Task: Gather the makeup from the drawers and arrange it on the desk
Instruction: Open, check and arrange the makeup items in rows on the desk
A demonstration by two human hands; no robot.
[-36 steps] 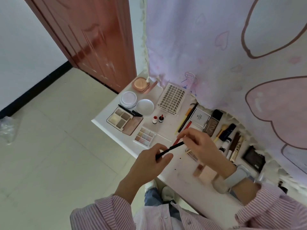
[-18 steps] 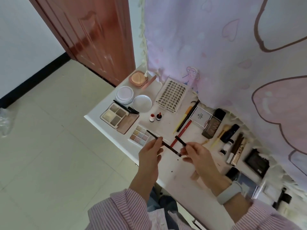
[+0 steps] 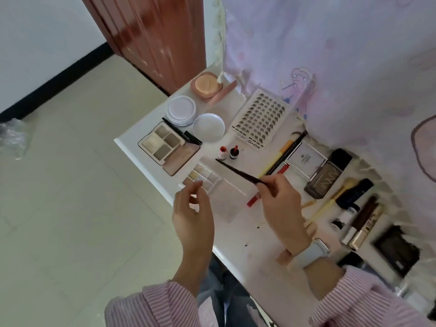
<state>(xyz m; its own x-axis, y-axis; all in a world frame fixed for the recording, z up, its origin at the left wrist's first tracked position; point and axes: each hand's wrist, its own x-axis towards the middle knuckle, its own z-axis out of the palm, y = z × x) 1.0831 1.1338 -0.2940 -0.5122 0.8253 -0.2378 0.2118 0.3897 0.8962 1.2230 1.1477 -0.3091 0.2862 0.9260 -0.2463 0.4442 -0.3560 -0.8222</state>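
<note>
Now placing step: right hand point(image 3: 280, 204) pinches thin dark pencil point(image 3: 238, 172) above desk point(image 3: 250, 246), left hand point(image 3: 192, 208) loosely curled, empty; next lay pencil beside red pencil point(image 3: 269, 182)

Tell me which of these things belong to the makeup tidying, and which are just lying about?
Belonging: dark pencil gripped by right hand; eyeshadow palette; lash tray; white desk.
Lying about: crumpled plastic on the floor; wooden door; pink curtain.
</note>
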